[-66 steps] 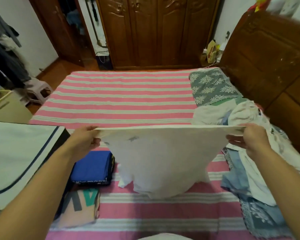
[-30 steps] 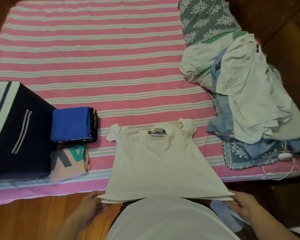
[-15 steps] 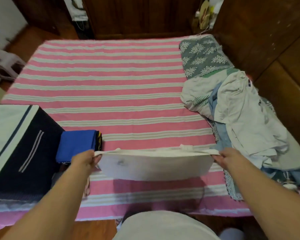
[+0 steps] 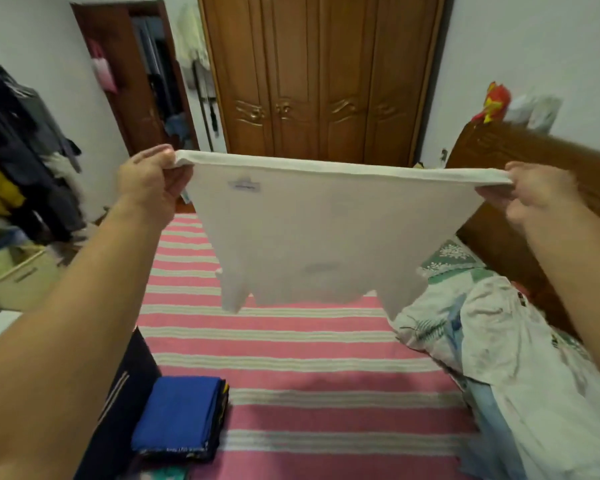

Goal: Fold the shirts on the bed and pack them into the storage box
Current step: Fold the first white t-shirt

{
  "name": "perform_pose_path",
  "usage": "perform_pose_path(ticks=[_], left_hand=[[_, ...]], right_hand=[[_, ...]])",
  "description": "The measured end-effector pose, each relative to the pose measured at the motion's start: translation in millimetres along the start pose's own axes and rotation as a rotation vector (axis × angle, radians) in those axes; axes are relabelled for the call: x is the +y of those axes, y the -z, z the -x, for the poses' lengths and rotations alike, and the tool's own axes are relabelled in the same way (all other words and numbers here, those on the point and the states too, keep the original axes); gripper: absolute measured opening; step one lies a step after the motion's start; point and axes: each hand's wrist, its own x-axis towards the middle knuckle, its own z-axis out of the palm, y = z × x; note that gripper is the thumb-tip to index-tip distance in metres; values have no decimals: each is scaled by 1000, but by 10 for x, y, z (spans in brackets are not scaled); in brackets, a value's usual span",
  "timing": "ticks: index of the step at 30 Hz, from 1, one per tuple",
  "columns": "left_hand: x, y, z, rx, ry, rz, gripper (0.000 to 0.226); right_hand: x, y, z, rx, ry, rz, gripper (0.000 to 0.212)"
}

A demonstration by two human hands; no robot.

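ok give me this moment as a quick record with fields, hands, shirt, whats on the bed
left hand: grips one hem corner of the white shirt
right hand: pinches the other hem corner
shirt state: held up, hanging upside down, clear of the bed
folded stack: blue on top, beside the storage box
unfolded pile: on the bed's right side

Single view only, head-worn wide-angle camera, no second view to share scene. Looks forward and slightly down from near side of bed (image 4: 291,341), facing wardrobe (image 4: 319,81) at far wall. Both forearms enter from lower corners; left hand (image 4: 149,181) and right hand (image 4: 537,195) raised near lens, mid-frame height. White shirt (image 4: 326,237) hangs close, blocking middle of bed. Headboard (image 4: 534,161) at right edge, dark storage box (image 4: 125,393) at lower left, partly cut off. Edges bent, probably lens distortion.
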Motion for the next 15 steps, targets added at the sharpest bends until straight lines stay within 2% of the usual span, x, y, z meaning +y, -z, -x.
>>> perform_pose_path(ticks=[2,5,9,12,15], left_hand=[[-62,164,141,-3,-48,-41,10],[-361,559,333,27,-48,-111,14],[-1121,1302,742,89,-34,-411,7],[-1852,1903,1109,109,144,-599,7],[-2612,2476,1421,171,400,-731,23]], right_hand=[[106,116,165,-1,-21,-2,17],[444,415,327,-8,-95,83,23],[1250,962,563,-27,-187,191,27],[1969,1437,779,-58,-286,282,25],[2713,1884,897,3,-441,414,19]])
